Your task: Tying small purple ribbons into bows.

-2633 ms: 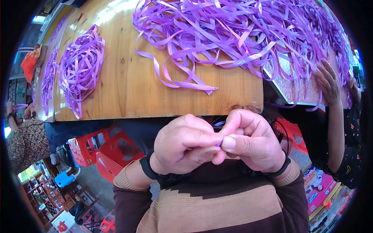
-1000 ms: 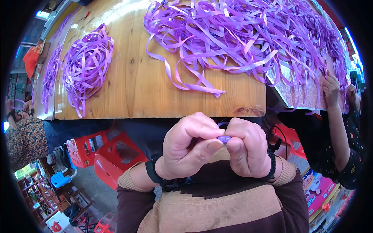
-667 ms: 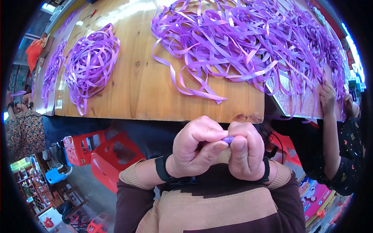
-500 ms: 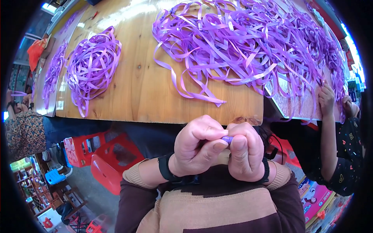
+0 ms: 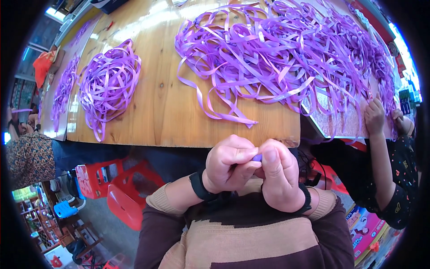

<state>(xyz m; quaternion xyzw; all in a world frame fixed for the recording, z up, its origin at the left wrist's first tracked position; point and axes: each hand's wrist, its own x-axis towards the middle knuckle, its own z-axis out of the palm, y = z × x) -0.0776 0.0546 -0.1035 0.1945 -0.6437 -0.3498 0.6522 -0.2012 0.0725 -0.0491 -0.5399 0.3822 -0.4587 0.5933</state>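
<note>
Close together in front of my chest, just past the table's near edge, my left hand (image 5: pixel 230 162) and my right hand (image 5: pixel 281 172) pinch a small piece of purple ribbon (image 5: pixel 257 158) between thumbs and fingertips. Only a short bit of it shows; the rest is hidden in my fingers. Beyond my hands a large tangled heap of purple ribbons (image 5: pixel 268 58) covers the right of the wooden table (image 5: pixel 152 103). One loose ribbon end hangs from the heap toward me. On the left lies a smaller round bundle of purple ribbon (image 5: pixel 109 85).
Red plastic stools (image 5: pixel 127 197) stand below the table at left. At right, another person's hand (image 5: pixel 374 117) touches ribbons over a white-edged board. A person in a patterned garment (image 5: pixel 29 154) sits at far left. A colourful box (image 5: pixel 365 231) lies at lower right.
My right fingers have straightened slightly upward and my thumb covers more of the ribbon piece. Both hands stay pinched together. The view has shifted a little.
</note>
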